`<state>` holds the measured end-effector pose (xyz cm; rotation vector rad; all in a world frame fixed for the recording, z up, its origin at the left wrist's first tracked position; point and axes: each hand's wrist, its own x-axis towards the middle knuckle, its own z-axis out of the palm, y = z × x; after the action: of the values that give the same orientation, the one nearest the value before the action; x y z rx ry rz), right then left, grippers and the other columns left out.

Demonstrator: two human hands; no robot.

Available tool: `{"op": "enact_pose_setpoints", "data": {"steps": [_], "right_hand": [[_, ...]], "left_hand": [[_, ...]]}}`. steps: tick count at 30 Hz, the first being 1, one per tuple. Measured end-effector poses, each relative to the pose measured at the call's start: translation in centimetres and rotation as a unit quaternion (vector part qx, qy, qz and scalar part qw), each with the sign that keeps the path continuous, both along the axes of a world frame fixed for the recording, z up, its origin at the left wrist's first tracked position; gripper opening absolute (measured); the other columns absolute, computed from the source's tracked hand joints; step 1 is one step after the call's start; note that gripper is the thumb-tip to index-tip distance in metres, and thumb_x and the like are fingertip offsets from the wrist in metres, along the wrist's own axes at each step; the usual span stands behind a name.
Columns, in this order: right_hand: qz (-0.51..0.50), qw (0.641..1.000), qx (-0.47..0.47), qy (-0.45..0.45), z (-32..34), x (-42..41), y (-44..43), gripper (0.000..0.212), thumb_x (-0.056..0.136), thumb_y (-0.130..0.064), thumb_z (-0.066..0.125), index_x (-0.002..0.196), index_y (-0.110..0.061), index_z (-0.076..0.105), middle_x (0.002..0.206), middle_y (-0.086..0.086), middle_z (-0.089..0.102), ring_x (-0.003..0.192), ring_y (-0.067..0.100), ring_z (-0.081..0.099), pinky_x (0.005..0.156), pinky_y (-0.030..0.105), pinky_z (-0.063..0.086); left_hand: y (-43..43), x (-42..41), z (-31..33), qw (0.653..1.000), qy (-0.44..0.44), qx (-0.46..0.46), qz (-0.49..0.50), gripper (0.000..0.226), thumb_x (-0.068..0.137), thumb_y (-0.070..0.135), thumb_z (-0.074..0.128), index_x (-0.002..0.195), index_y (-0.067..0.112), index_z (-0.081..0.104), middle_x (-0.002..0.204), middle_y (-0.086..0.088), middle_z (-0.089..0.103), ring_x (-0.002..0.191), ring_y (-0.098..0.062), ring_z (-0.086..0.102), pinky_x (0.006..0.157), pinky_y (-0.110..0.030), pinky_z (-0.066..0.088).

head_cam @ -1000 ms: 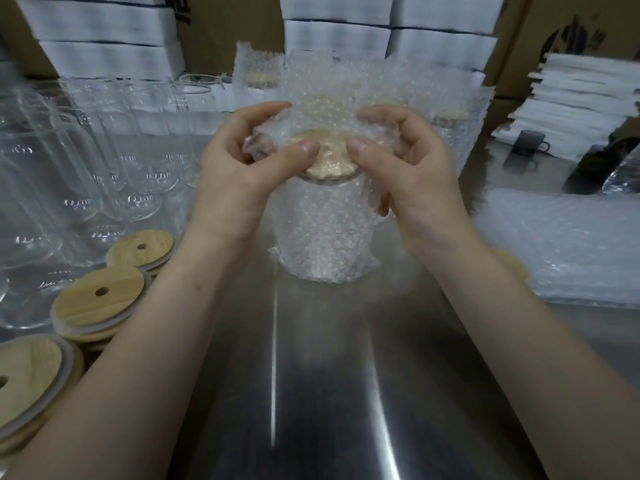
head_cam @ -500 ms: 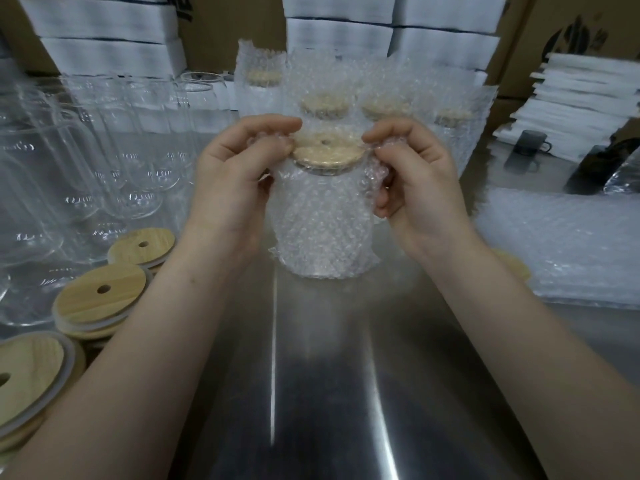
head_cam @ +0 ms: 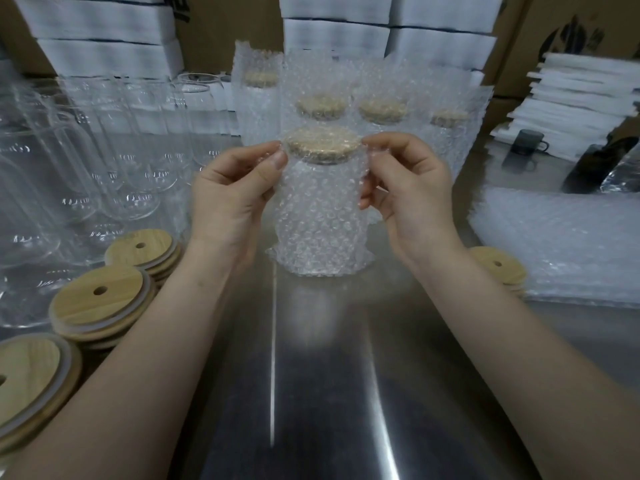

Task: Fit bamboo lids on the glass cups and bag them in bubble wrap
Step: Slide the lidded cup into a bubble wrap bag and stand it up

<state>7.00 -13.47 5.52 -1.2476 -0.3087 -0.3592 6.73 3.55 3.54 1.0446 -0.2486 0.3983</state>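
Observation:
A glass cup sits inside a bubble wrap bag (head_cam: 320, 216) that stands on the steel table (head_cam: 311, 375). Its bamboo lid (head_cam: 322, 143) shows at the bag's open top. My left hand (head_cam: 232, 192) pinches the bag's left upper edge between thumb and fingers. My right hand (head_cam: 408, 188) pinches the right upper edge the same way. Several bagged cups (head_cam: 381, 105) with lids stand behind. Loose bamboo lids (head_cam: 100, 303) lie in stacks at the front left.
Bare glass cups (head_cam: 114, 150) crowd the left side of the table. A pile of flat bubble wrap bags (head_cam: 561, 237) lies at the right, with bamboo lids (head_cam: 495, 265) beside it. White foam boxes (head_cam: 336, 32) and cardboard stand at the back. A dark mug (head_cam: 528, 142) sits far right.
Both hands have moved apart from over the lid to the bag's sides, pulling the wrap down and back. The lid, covered by wrap a second ago, now shows.

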Motion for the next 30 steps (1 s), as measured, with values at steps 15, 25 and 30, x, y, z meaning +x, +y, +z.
{"op": "enact_pose_setpoints", "data": {"steps": [15, 25, 30], "right_hand": [[-0.159, 0.949, -0.268, -0.048, -0.4, -1.2, 1.0, 0.042, 0.091, -0.039, 0.062, 0.123, -0.012, 0.066, 0.105, -0.006, 0.068, 0.081, 0.008, 0.062, 0.074, 0.026, 0.049], [-0.005, 0.953, -0.302, 0.024, -0.1, -0.8, 2.3, 0.106, 0.051, -0.064, 0.074, 0.141, -0.023, 0.036, 0.138, 0.0, 0.048, 0.128, 0.014, 0.051, 0.107, 0.038, 0.044], [-0.008, 0.957, -0.287, 0.035, -0.1, -0.2, 3.7, 0.104, 0.044, -0.057, 0.079, 0.134, -0.027, 0.036, 0.122, -0.007, 0.062, 0.112, 0.011, 0.062, 0.099, 0.037, 0.051]], "left_hand": [[0.0, 0.6, -1.0, 0.997, 0.068, -0.016, -0.037, 0.034, 0.072, 0.018, 0.075, 0.102, 0.021, 0.06, 0.099, 0.001, 0.066, 0.088, -0.014, 0.064, 0.084, -0.029, 0.048], [-1.9, -0.1, -2.0, 0.991, 0.054, 0.11, -0.044, 0.06, 0.065, 0.034, 0.081, 0.117, 0.011, 0.061, 0.115, -0.013, 0.071, 0.112, -0.032, 0.066, 0.104, -0.055, 0.047], [-2.5, -0.1, -1.9, 0.993, 0.034, 0.1, 0.045, 0.056, 0.055, 0.03, 0.084, 0.104, 0.014, 0.063, 0.096, -0.005, 0.075, 0.09, -0.017, 0.072, 0.084, -0.034, 0.058]]}}
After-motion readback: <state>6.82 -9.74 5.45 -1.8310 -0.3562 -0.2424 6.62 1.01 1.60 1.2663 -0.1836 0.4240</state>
